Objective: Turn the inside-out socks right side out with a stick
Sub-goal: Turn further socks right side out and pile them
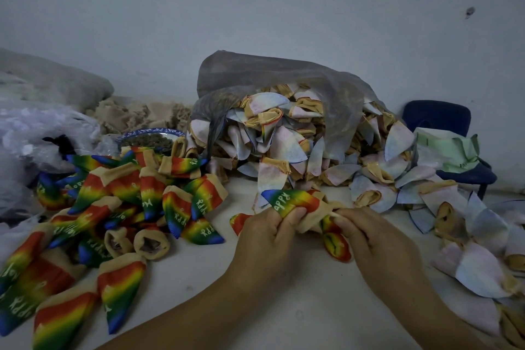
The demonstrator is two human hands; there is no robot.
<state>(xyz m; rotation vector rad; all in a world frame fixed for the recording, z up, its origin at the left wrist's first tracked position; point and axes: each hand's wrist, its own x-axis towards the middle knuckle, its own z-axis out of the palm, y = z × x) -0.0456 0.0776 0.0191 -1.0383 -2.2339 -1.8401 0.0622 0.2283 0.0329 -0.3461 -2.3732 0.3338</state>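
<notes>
One rainbow sock (295, 199) sits at the middle of the worktop (199, 273), held between both hands; the left hand (270, 236) has its fingers curled round the printed body; the right hand (377, 239) pinches the tan cuff end; a heap of rainbow socks (127, 207) lies left; pale inside-out socks (284, 142) spill from a grey bag (255, 74) far and right.

Left hand (270, 233), right hand (377, 239) close together, both curled round one sock (292, 200)
</notes>
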